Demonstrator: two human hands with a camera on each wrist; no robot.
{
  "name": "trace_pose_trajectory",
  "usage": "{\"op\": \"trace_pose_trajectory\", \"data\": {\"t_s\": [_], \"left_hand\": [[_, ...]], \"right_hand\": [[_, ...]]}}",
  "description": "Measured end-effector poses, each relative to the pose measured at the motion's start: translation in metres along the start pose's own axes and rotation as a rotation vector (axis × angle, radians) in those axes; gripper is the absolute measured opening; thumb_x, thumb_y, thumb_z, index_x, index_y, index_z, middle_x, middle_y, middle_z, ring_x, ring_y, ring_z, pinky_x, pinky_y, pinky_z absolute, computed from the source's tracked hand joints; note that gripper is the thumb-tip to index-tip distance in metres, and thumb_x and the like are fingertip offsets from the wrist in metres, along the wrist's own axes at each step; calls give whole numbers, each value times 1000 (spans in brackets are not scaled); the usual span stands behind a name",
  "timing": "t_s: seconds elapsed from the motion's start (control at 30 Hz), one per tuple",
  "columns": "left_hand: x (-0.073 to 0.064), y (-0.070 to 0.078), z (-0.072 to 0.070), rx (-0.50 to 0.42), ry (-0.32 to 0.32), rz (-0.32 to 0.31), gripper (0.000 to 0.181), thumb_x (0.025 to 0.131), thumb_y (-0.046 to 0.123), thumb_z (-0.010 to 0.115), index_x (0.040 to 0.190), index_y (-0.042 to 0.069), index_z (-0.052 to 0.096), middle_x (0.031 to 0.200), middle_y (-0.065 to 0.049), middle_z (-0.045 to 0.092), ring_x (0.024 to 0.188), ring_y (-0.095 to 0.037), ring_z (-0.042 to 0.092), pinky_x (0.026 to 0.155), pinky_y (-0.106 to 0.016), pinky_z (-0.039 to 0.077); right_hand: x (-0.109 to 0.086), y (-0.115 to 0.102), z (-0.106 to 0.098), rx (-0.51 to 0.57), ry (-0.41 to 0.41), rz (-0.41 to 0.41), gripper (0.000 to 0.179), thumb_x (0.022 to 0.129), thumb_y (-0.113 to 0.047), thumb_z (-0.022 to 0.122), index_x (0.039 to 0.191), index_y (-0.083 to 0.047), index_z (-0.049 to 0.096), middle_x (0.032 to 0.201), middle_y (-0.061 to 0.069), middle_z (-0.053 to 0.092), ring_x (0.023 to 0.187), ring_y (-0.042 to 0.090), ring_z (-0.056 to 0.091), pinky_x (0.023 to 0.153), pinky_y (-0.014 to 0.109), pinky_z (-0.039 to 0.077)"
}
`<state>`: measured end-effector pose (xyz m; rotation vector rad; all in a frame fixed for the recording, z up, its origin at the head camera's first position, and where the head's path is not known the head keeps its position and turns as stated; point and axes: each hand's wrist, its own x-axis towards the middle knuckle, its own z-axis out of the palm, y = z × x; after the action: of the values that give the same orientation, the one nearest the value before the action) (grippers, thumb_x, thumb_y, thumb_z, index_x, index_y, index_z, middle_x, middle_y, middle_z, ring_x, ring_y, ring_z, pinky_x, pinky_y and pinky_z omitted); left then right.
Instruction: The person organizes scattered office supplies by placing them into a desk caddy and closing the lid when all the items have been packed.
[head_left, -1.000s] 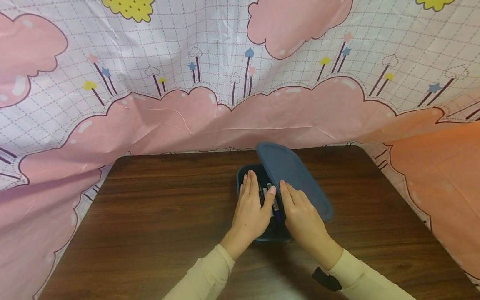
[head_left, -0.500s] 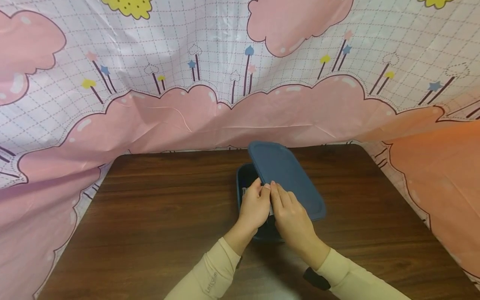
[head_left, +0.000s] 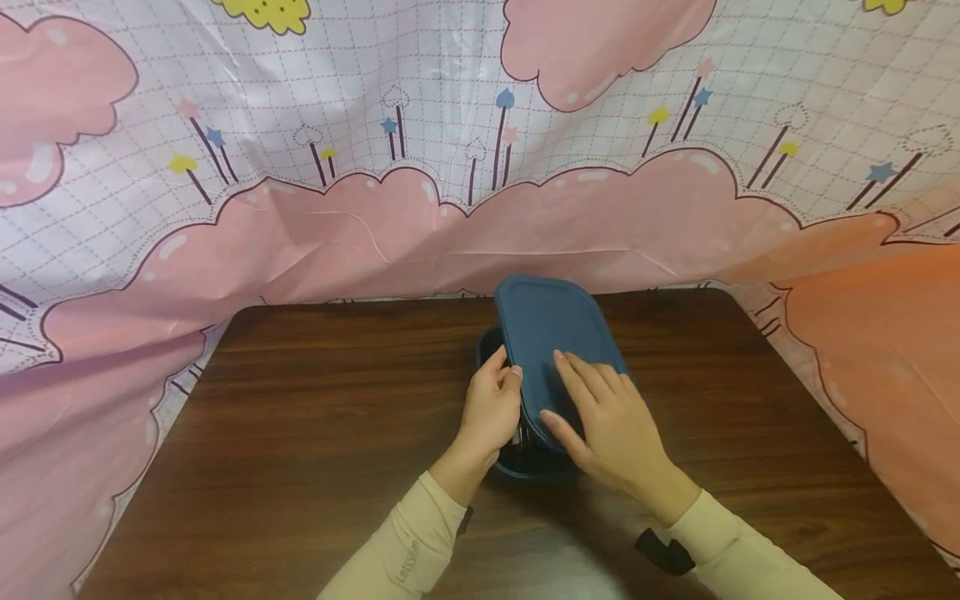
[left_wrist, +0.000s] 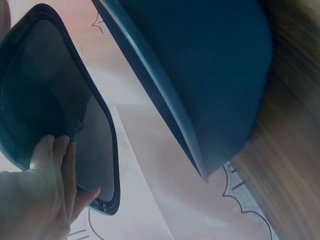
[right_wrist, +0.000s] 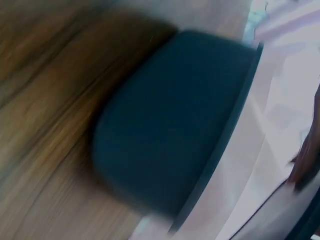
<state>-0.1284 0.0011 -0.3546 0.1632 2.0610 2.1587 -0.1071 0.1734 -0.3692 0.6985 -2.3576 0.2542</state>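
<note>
A blue lid [head_left: 551,325] leans tilted over an open blue box [head_left: 536,473] on the table, covering most of its mouth. My left hand [head_left: 491,408] pinches the lid's left edge, thumb on top. From below, the left wrist view has its fingers [left_wrist: 65,160] lying along the lid's underside [left_wrist: 35,85], apart from the box [left_wrist: 215,80]. My right hand [head_left: 618,429] has its fingers spread over the lid's upper face at the right. Parts of pens [head_left: 522,432] show in the gap below the lid. The box's outer wall [right_wrist: 175,125] fills the middle of the right wrist view.
The box stands toward the back of a dark wooden table [head_left: 337,433]. Behind the table hangs a printed curtain [head_left: 450,242] with pink clouds. A black wrist strap [head_left: 665,552] shows below the right sleeve.
The left hand has risen out of the box and taken hold of the lid's edge. The lid has shifted left over the box. The right hand has spread its fingers over the lid.
</note>
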Motion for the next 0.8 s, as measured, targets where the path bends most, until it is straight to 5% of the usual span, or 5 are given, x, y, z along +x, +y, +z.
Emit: {"op": "trace_pose_trajectory", "data": {"t_s": [0.13,0.27,0.63,0.73,0.8], "left_hand": [[0,0,-6,33,39,-22,57,103,14,39,155,9,16,84,-4,54,47,-6,38,44,-17,35],[-2,-1,-10,22,44,-31,58,103,15,40,156,15,15,75,3,45,43,-6,27,45,-18,29],[-2,-20,-17,132,65,1,56,104,19,41,155,13,19,59,6,32,42,-6,24,40,-17,23],[-4,-27,-16,290,73,77,60,104,23,40,155,9,11,97,-7,66,57,-9,55,66,-23,53],[-6,-32,-15,384,75,113,64,104,26,39,155,6,5,143,-18,49,105,-20,66,100,-38,50]], "right_hand": [[-1,24,-1,70,-67,258,65,99,-44,45,150,-5,34,148,24,42,127,43,45,98,58,40],[-6,39,-1,186,-232,487,69,102,-41,43,150,4,24,149,31,35,133,49,36,107,62,31],[-14,44,11,324,-283,600,48,99,-14,49,137,15,42,107,26,58,68,20,48,57,25,40],[-14,42,13,336,-277,605,47,99,-13,50,136,15,43,106,26,58,65,17,46,53,22,37],[-14,40,13,337,-271,602,46,99,-12,50,136,15,44,106,26,59,66,18,47,54,23,38]]}}
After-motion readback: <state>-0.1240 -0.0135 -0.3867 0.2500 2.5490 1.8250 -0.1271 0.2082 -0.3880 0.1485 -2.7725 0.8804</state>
